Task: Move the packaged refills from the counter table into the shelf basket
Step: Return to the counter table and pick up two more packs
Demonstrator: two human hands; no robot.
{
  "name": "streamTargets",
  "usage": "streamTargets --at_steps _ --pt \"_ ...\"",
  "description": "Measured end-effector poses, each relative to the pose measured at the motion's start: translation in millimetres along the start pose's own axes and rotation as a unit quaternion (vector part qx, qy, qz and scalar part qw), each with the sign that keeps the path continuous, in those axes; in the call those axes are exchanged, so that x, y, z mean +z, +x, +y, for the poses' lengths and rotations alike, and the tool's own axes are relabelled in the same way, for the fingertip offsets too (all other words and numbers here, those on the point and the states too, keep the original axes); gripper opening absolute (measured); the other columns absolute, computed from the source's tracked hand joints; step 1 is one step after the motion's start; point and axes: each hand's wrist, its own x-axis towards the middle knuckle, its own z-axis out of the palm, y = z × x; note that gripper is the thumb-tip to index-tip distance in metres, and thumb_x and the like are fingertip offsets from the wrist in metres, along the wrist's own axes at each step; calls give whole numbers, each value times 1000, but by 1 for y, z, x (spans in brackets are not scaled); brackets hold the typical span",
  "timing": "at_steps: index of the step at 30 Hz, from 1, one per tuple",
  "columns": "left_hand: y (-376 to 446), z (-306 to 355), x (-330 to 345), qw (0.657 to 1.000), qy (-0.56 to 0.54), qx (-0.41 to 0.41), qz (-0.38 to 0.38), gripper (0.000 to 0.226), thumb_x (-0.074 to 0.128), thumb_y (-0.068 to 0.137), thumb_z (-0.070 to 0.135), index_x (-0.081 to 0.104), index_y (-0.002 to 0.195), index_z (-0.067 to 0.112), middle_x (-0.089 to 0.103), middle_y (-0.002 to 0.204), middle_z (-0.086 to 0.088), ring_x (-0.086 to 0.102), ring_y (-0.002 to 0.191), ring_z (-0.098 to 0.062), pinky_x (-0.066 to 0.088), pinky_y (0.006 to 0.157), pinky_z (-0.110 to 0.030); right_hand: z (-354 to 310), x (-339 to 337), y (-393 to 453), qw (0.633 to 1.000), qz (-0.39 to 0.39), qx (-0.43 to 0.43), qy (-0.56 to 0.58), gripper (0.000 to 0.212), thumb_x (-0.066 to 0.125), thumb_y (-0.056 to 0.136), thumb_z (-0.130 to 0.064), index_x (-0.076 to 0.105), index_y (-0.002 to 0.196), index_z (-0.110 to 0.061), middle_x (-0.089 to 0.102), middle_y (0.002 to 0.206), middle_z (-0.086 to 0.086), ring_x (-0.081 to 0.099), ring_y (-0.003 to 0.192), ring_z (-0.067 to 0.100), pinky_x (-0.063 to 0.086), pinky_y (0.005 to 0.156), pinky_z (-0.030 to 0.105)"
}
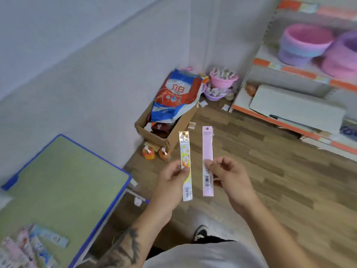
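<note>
The left hand [170, 178] pinched a slim, glossy yellow-printed refill packet [185, 165], and the right hand [228, 176] pinched a flat pink refill packet [207, 157], both upright above the wood-plank floor [270, 171]. More crinkly packets [29, 248] lay heaped on the green, blue-edged table [67, 180], well apart from the soft round pink basket [305, 43] on the shelf.

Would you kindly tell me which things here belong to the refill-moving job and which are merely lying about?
Job: yellow refill pack in left hand; pink refill pack in right hand; refill pile on table; shelf baskets.

Lying about: cardboard box, detergent bag, orange bottles, shoe.

Yellow refill pack [185, 165]; pink refill pack [207, 161]; upright
</note>
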Motion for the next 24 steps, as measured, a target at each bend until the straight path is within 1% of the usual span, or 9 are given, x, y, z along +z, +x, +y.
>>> streamTargets --at_steps 3,7,9,12,15,17,19,21,24 --pt "4 11 63 998 19 3 -54 22 57 106 17 73 113 30 78 105 3 74 102 -20 56 99 -53 -4 -62 -3 998 51 -10 22 17 74 95 -20 65 81 -15 65 77 10 56 72 24 47 71 40" --pt "13 16 121 995 48 8 -87 22 60 104 16 76 104 31 77 105 -6 71 107 -33 52 102 -60 -6 -121 -5 993 108 -11 47 18 74 94 -22 65 81 -13 64 75 11 56 71 22 48 71 39" --pt "23 20 143 992 65 3 -106 22 61 103 18 76 102 34 77 103 -6 71 105 -33 52 100 -60 -7 -142 -2 989 136 -10 61 18 74 94 -23 67 82 -11 66 78 21 58 72 23 49 73 41" --pt "44 25 175 987 83 1 -141 19 61 103 18 76 100 29 75 101 -10 69 104 -37 52 98 -58 -10 -168 8 982 174 -4 78 19 73 95 -23 67 86 -7 68 89 31 61 74 26 51 75 43" --pt "71 33 211 979 95 -1 -179 20 61 103 19 76 96 30 73 102 -12 69 94 -26 53 89 -43 -20 -195 25 975 207 -1 74 20 73 95 -23 66 84 -8 64 76 18 56 71 23 50 73 41" --pt "94 40 236 975 86 -4 -206 19 61 103 18 75 96 26 72 105 -14 65 91 -18 49 86 -39 -31 -215 44 971 228 -5 69 21 73 95 -24 66 83 -8 62 74 11 54 70 22 49 72 39" --pt "121 50 263 970 79 -9 -229 17 60 103 18 75 96 23 71 102 -13 64 91 -17 48 86 -37 -45 -236 68 967 246 -11 64 23 74 95 -25 66 85 -6 63 73 9 54 69 21 50 72 39" --pt "151 63 288 967 75 -12 -244 16 60 103 18 74 97 20 72 100 -12 65 94 -24 49 88 -41 -63 -255 98 964 261 -15 56 24 75 94 -26 67 87 -4 64 74 9 54 69 21 50 72 40" --pt "197 92 323 967 64 -6 -247 19 61 102 18 77 98 29 73 105 -13 68 101 -28 51 100 -48 -95 -279 145 962 269 -14 45 24 74 95 -25 67 88 -3 66 76 11 56 70 22 51 74 42"
